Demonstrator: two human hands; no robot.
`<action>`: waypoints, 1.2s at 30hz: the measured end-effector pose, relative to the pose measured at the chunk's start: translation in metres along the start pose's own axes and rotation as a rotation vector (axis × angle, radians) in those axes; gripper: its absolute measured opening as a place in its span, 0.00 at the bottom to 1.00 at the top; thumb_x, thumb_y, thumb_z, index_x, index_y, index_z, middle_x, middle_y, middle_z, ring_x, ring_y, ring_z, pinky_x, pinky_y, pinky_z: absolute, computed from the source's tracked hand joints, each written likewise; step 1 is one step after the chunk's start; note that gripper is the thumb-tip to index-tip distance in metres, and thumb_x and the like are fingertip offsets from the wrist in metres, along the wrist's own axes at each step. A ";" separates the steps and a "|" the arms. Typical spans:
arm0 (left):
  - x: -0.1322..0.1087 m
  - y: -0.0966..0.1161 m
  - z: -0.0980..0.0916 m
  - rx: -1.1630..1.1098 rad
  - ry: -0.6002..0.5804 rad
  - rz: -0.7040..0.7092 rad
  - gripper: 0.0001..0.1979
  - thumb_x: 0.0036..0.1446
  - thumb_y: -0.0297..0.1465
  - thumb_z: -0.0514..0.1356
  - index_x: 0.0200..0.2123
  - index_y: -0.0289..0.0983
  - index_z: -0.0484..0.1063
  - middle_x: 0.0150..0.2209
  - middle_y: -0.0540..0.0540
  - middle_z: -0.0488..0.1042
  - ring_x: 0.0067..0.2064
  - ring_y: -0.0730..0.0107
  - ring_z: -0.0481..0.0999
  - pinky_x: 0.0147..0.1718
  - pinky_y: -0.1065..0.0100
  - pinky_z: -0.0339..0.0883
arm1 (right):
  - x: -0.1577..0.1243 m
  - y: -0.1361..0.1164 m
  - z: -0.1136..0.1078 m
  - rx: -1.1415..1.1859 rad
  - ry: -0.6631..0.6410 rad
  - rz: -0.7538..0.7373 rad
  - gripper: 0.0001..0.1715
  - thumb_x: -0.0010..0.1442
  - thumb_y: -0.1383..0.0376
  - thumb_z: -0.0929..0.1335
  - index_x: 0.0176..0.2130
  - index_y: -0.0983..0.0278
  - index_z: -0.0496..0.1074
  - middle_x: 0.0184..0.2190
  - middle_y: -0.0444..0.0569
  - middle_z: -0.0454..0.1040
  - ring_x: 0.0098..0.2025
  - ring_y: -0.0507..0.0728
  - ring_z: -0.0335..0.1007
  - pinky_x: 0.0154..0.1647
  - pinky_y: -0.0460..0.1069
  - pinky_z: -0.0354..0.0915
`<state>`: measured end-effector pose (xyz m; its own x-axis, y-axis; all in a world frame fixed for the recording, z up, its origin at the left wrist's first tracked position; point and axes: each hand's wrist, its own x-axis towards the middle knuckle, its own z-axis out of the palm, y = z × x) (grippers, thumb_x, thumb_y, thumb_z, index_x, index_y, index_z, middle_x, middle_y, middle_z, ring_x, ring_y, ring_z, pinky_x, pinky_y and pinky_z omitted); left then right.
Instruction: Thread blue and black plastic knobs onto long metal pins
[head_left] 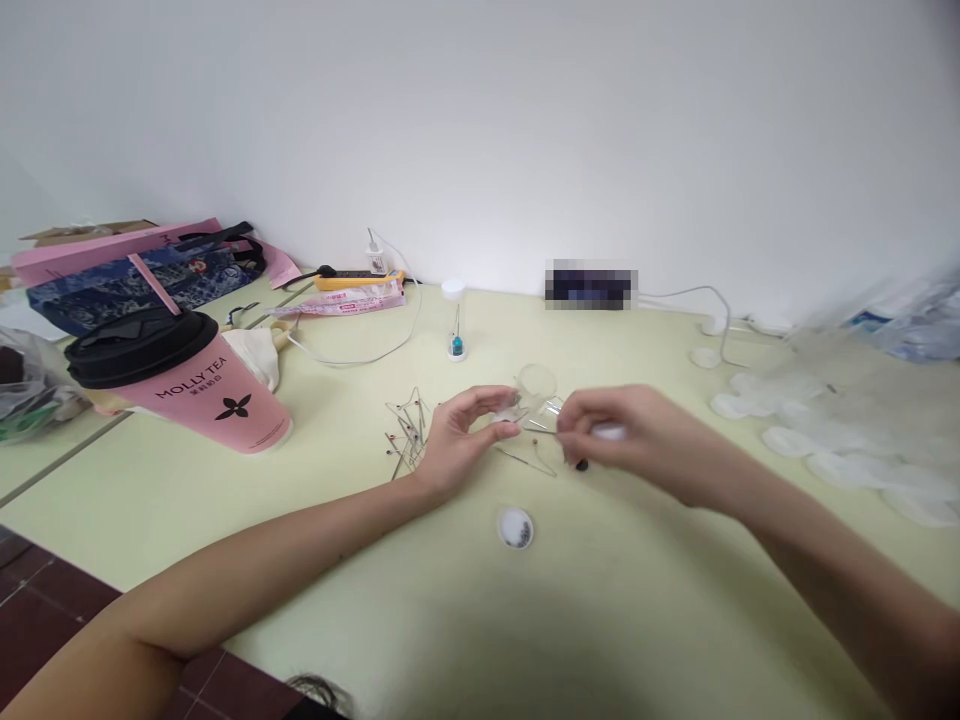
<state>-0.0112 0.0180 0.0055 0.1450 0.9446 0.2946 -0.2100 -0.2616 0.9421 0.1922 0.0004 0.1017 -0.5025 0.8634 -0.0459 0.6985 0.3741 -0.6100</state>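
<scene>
My left hand [466, 440] is closed in a pinch on a clear plastic tube [538, 381], whose round end points away from me; its outline is faint. Close by on the right, my right hand [619, 435] is closed with its fingertips around a thin metal pin [541, 428]. A white cap [609, 431] shows partly beneath its curled fingers. Under the hands lies a bent thin wire [529, 461], and a small black piece [581, 465] is beside the right fingers. Left of my left hand is a loose pile of metal pins [406, 432] with small coloured ends.
Nearer me lies a shallow white cap [515, 527] with small dark bits inside. A clear capped tube [456, 325] with a teal bead stands behind. The pink cup [202, 385] is at left, clear containers [847, 430] at right. A white cable [360, 361] crosses the table.
</scene>
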 end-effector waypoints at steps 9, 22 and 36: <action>-0.003 -0.001 0.001 0.120 -0.089 0.106 0.16 0.45 0.28 0.69 0.41 0.41 0.78 0.40 0.44 0.77 0.44 0.61 0.74 0.49 0.59 0.65 | -0.008 -0.006 -0.020 0.263 0.405 -0.117 0.10 0.57 0.57 0.69 0.29 0.60 0.74 0.28 0.45 0.73 0.24 0.52 0.65 0.22 0.47 0.61; -0.006 0.005 0.001 0.016 -0.211 -0.019 0.15 0.53 0.32 0.64 0.46 0.42 0.76 0.41 0.42 0.76 0.44 0.60 0.74 0.42 0.62 0.67 | -0.007 -0.002 -0.016 0.329 0.358 -0.064 0.14 0.66 0.56 0.61 0.49 0.54 0.68 0.50 0.47 0.70 0.48 0.59 0.70 0.37 0.49 0.69; -0.006 0.007 0.002 0.026 -0.313 0.008 0.17 0.55 0.33 0.62 0.49 0.44 0.75 0.36 0.44 0.71 0.37 0.67 0.69 0.38 0.65 0.64 | 0.002 -0.008 0.012 0.320 0.266 -0.137 0.18 0.68 0.56 0.57 0.50 0.58 0.69 0.46 0.49 0.74 0.51 0.59 0.69 0.48 0.53 0.65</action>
<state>-0.0119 0.0101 0.0106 0.4353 0.8363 0.3332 -0.1879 -0.2776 0.9421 0.1798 -0.0044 0.0969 -0.4018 0.8858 0.2323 0.4207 0.4039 -0.8124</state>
